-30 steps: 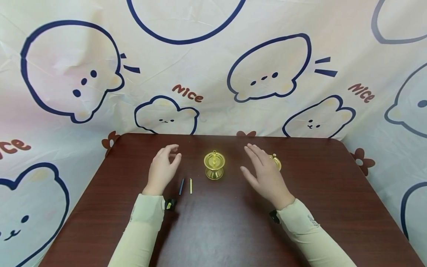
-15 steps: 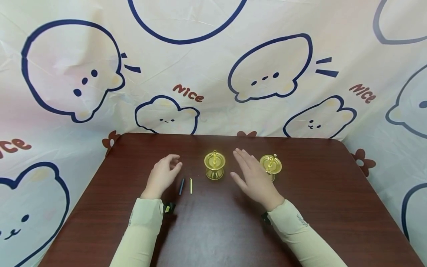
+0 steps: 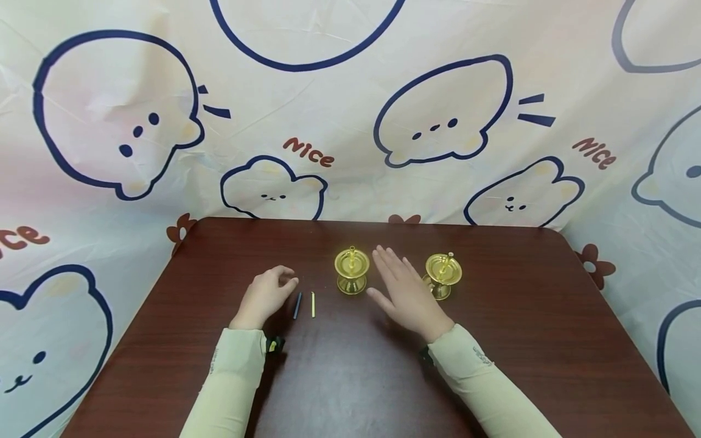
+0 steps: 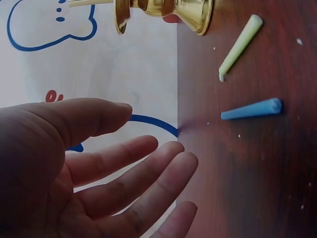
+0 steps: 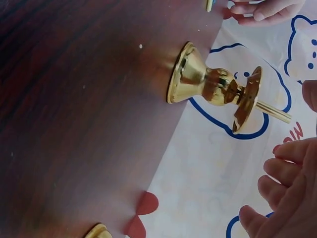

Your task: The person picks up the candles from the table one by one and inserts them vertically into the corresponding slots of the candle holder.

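Note:
Two golden candle holders stand upright on the table, one near the middle and the other at the right. My right hand is between them, fingers stretched out and holding nothing; it partly covers the right holder's base. In the right wrist view the middle candle holder shows its foot, dish and upright tube. My left hand hovers to the left with loosely bent fingers and nothing in it. Just right of it lie a blue candle and a pale yellow candle, apart from each other.
The dark wooden table has a glossy top with rounded far corners. Behind and beside it hangs a pale cloth printed with blue outlined animals. Small white specks dot the tabletop in the wrist views.
My right hand has moved left and a little nearer, uncovering most of the right candle holder. My left hand has come down toward the near side. The candles and holders stay put.

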Tool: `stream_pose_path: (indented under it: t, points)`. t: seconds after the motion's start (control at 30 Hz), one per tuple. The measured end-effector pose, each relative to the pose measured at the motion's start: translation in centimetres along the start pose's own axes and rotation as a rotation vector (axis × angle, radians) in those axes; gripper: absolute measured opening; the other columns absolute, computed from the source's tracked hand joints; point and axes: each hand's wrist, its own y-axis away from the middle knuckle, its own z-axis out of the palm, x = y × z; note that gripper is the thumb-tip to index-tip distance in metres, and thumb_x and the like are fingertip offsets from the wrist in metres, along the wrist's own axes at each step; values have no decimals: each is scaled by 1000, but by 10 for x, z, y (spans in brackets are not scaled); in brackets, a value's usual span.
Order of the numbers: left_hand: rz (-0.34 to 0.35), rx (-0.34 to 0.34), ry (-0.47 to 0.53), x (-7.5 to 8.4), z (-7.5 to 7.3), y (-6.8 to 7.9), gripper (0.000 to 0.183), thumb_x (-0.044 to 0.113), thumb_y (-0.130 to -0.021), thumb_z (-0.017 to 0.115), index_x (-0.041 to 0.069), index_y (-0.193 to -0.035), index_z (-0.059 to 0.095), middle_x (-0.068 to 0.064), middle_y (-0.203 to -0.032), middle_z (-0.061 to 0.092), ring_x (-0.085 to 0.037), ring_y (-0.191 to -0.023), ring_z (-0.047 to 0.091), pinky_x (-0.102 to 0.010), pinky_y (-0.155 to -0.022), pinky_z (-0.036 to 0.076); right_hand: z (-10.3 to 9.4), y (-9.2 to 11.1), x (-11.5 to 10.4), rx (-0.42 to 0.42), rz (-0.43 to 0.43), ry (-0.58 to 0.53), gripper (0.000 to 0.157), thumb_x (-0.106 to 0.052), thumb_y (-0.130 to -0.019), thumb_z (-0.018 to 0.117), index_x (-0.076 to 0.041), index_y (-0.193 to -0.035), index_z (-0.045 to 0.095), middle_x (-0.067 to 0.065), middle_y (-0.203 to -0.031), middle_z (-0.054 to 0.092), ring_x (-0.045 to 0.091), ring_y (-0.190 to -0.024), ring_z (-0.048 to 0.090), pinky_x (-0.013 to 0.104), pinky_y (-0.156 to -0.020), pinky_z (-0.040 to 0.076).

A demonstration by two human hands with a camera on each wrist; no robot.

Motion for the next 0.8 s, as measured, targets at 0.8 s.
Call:
stream_pose_path:
  t: [0.8]
  points:
    - [-94, -94, -53, -3, 14, 1, 21, 22, -97, 69, 3, -104, 69, -9, -98, 72, -21, -79, 65, -43, -72, 55, 10, -13, -6, -100, -21, 9, 76, -45, -103, 55, -8, -161, 24, 11, -166, 24, 27, -154, 19, 52, -122, 19]
